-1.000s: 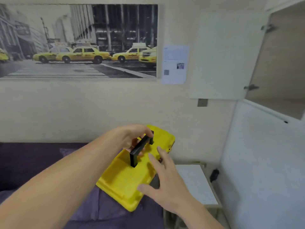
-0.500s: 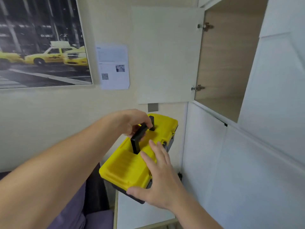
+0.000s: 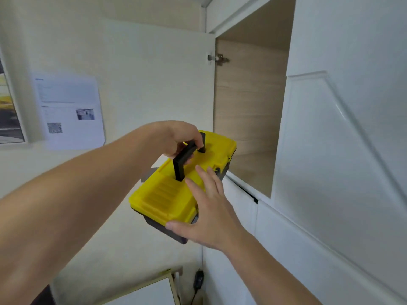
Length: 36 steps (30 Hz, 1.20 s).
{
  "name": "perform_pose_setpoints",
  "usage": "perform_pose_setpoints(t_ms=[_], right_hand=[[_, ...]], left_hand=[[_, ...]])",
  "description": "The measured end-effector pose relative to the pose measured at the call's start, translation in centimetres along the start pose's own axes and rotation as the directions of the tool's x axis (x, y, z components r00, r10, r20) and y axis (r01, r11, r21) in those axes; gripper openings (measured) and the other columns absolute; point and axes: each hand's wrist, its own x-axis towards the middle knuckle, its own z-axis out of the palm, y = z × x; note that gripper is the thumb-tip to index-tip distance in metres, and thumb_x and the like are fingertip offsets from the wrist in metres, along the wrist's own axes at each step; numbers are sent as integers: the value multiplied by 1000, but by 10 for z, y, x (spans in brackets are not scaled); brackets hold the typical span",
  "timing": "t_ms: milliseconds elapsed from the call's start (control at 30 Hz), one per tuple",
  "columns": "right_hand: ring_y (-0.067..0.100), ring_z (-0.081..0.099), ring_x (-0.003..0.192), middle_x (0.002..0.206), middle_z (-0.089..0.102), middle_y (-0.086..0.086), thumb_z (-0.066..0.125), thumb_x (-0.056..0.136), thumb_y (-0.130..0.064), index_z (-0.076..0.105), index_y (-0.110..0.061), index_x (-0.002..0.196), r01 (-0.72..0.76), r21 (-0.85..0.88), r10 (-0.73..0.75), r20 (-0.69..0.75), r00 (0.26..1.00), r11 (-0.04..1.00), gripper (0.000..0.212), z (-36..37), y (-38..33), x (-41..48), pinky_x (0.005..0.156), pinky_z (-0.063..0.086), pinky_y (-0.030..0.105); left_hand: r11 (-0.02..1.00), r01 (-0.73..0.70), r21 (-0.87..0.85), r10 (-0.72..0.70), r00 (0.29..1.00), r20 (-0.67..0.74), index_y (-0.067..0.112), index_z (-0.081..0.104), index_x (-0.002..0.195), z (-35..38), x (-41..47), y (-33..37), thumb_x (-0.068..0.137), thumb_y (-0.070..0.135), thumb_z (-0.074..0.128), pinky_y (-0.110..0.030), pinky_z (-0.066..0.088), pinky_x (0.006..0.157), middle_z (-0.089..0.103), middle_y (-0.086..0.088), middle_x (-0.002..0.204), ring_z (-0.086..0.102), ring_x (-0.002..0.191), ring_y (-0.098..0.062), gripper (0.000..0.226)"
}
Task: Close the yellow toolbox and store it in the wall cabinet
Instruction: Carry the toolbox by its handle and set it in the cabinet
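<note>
The yellow toolbox [image 3: 167,194] with its lid down and a dark base hangs in the air, its far end at the lower lip of the open wall cabinet [image 3: 248,119]. My left hand [image 3: 178,137] is closed around its black handle [image 3: 184,160] from above. My right hand [image 3: 209,212] lies against the near right side of the box, fingers spread over the lid and thumb under the front corner. The cabinet's wooden inside looks bare.
The cabinet door [image 3: 176,80] stands swung open to the left, flat along the wall. A white panel [image 3: 343,150] borders the opening on the right. A paper notice [image 3: 68,111] hangs on the wall at left. A small white table [image 3: 152,291] stands below.
The toolbox has been raised from over the sofa and carried right toward the cabinet opening. My view has turned right and up. Both hands keep the same hold.
</note>
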Motion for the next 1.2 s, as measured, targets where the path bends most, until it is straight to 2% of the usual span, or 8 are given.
perform_pose_setpoints(t_ms=[200, 433, 600, 700, 833, 1000, 1133, 1200], right_hand=[[13, -15, 146, 161, 3, -9, 53, 66, -80, 32, -27, 144, -82, -132, 73, -73, 995, 988, 97, 18, 80, 66, 111, 29, 48], [19, 2, 147, 160, 11, 1, 56, 70, -71, 35, -13, 143, -239, -265, 211, -130, 969, 934, 95, 24, 183, 148, 113, 25, 44], [20, 6, 145, 157, 8, -1, 57, 70, -62, 30, -12, 143, -418, -336, 391, -148, 908, 844, 92, 14, 243, 176, 113, 27, 45], [21, 6, 144, 155, 7, -4, 56, 71, -60, 28, -14, 141, -485, -417, 467, -152, 871, 769, 88, 9, 266, 181, 112, 29, 45], [17, 5, 143, 154, 8, -6, 56, 73, -60, 30, -12, 140, -556, -435, 539, -175, 824, 708, 86, 11, 285, 184, 109, 29, 37], [16, 11, 143, 157, 15, -3, 61, 82, -44, 40, -8, 139, -618, -376, 590, -201, 782, 691, 71, 14, 298, 189, 107, 26, 26], [18, 22, 141, 156, 21, 1, 57, 90, -37, 33, -5, 145, -659, -321, 619, -229, 751, 680, 68, 18, 302, 188, 108, 26, 22], [18, 24, 141, 155, 23, 2, 55, 93, -34, 31, -3, 146, -655, -319, 609, -243, 755, 685, 66, 22, 301, 187, 106, 22, 18]], left_hand=[[994, -97, 47, 89, 985, 150, 3, 53, 92, 10, 122, 43, 83, 11, 61, -36, 52, 61, 51, -14, 84, 53, 69, -24, 15], [976, -210, 48, 179, 915, 360, 3, 52, 86, 49, 265, 114, 87, 12, 57, -33, 49, 58, 49, -12, 82, 50, 67, -20, 10], [965, -264, -4, 238, 863, 447, 1, 47, 109, 88, 331, 155, 90, 11, 54, -34, 49, 65, 48, -14, 82, 49, 66, -22, 23], [956, -289, -43, 272, 829, 490, 3, 44, 110, 115, 364, 163, 91, 8, 52, -33, 43, 52, 45, -13, 79, 46, 61, -22, 21], [949, -311, -52, 287, 785, 549, 0, 45, 86, 147, 390, 164, 89, -1, 45, -28, 40, 40, 42, -11, 68, 40, 51, -20, 3], [913, -404, -56, 368, 760, 536, -1, 51, 82, 174, 416, 163, 85, -7, 48, -25, 43, 45, 48, -12, 64, 45, 50, -19, 7], [771, -627, 114, 561, 753, 345, 1, 59, 72, 184, 436, 157, 71, 3, 66, -28, 38, 49, 51, -10, 63, 49, 57, -23, 7], [733, -670, 122, 601, 721, 345, 0, 63, 76, 181, 443, 153, 74, 12, 72, -30, 41, 51, 55, -10, 67, 53, 60, -23, 15]])
